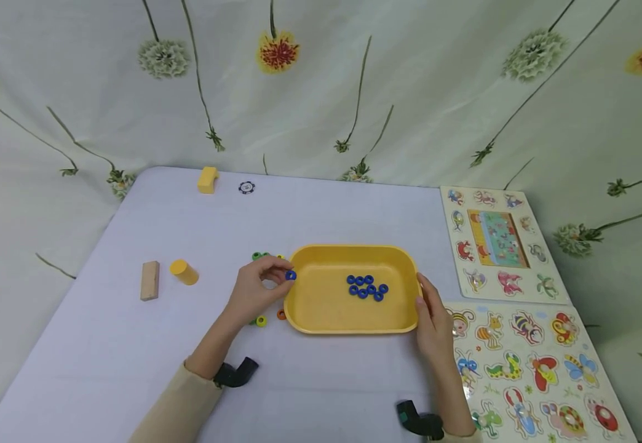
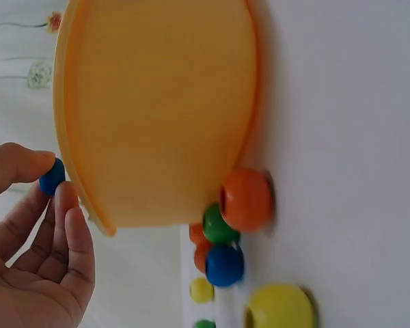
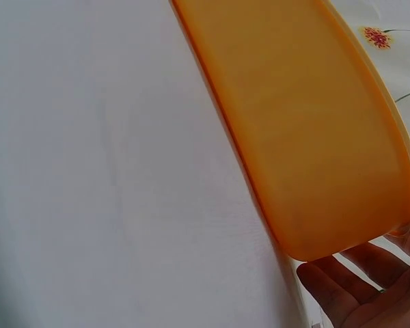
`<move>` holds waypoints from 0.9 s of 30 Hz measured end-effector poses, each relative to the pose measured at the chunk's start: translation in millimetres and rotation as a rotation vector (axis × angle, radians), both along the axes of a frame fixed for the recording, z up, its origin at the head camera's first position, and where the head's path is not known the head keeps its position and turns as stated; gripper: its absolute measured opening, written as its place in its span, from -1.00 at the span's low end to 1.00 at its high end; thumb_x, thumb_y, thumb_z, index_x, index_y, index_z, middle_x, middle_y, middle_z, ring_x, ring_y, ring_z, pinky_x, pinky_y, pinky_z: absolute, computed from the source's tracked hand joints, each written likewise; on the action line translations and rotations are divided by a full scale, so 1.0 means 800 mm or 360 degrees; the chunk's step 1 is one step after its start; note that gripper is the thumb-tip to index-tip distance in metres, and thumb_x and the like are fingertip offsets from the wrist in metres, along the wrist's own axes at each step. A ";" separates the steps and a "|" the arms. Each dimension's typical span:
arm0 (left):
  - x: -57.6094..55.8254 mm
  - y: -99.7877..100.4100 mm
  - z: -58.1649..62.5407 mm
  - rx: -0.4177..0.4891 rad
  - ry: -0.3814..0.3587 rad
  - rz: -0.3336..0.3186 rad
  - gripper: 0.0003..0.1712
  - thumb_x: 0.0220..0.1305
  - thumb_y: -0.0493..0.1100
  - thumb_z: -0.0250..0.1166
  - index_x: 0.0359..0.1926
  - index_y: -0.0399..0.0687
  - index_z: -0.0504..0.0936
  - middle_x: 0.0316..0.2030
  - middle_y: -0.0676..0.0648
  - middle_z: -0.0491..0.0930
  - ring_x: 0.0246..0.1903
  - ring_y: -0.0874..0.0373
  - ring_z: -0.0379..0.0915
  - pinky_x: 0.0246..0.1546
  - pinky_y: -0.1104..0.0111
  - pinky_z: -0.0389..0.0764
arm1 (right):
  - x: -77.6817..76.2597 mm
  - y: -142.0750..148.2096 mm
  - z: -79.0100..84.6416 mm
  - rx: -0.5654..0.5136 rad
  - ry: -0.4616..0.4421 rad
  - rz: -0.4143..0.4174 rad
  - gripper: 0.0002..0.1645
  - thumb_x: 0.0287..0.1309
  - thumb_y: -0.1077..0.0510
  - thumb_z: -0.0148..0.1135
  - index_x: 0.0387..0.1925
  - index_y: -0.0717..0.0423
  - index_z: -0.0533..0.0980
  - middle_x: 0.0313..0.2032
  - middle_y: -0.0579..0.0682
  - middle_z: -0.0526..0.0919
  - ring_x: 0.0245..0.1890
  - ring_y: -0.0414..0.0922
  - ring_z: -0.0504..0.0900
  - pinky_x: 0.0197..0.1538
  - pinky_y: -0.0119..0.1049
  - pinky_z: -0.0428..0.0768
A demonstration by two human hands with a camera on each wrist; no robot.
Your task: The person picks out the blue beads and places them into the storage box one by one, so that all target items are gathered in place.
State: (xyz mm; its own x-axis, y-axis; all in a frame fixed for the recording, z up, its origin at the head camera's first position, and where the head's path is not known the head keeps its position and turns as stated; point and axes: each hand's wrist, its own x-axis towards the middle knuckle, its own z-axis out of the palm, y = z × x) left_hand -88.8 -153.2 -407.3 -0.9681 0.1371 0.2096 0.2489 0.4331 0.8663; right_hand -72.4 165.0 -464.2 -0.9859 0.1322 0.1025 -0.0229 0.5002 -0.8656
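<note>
My left hand [image 1: 262,284] pinches a blue bead [image 1: 291,275] between thumb and fingers at the left rim of a yellow tray [image 1: 321,329]. The left wrist view shows the same blue bead [image 2: 52,178] beside the tray's rim. Inside the tray, right of its middle, lies a cluster of several blue beads [image 1: 362,293]. My right hand [image 1: 434,320] holds the tray's right end, with thumb and fingers at the rim. Beneath and left of my left hand are loose beads, among them an orange bead [image 2: 248,199] and a yellow bead [image 2: 281,307], partly hidden in the head view.
To the left stand a wooden block [image 1: 150,280] and a yellow cylinder [image 1: 184,272]. Near the back edge lie a yellow arched block [image 1: 207,180] and a black-and-white chip [image 1: 246,187]. Two picture puzzle boards, a sea-animal board [image 1: 487,286] and an insect board [image 1: 520,369], fill the right side.
</note>
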 end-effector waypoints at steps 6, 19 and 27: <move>-0.037 0.043 -0.009 -0.0187 -0.0129 -0.0131 -0.80 -0.06 -0.25 0.33 -0.31 -0.05 0.61 -0.42 0.06 0.49 -0.45 0.25 0.40 -0.41 0.45 0.52 | -0.001 0.001 -0.001 -0.0011 0.0009 -0.0008 -0.52 0.29 0.07 -0.18 0.19 -0.45 0.19 0.20 -0.23 0.32 0.20 -0.22 0.28 0.19 -0.23 0.31; -0.071 0.098 -0.037 -0.0729 -0.0196 -0.0378 -0.84 -0.13 -0.29 0.32 -0.40 -0.06 0.60 -0.53 0.08 0.50 -0.51 0.31 0.37 -0.42 0.52 0.43 | 0.000 0.000 0.000 -0.0009 -0.0014 -0.0010 -0.52 0.28 0.06 -0.16 0.18 -0.46 0.19 0.21 -0.23 0.31 0.22 -0.21 0.26 0.20 -0.21 0.30; -0.072 0.105 -0.041 -0.0700 -0.0310 -0.0448 -0.83 -0.06 -0.28 0.29 -0.34 -0.09 0.58 -0.44 0.03 0.52 -0.45 0.25 0.39 -0.37 0.48 0.46 | 0.000 0.000 0.000 -0.0010 -0.0015 -0.0009 -0.52 0.28 0.06 -0.18 0.19 -0.45 0.19 0.21 -0.22 0.31 0.22 -0.20 0.26 0.20 -0.20 0.29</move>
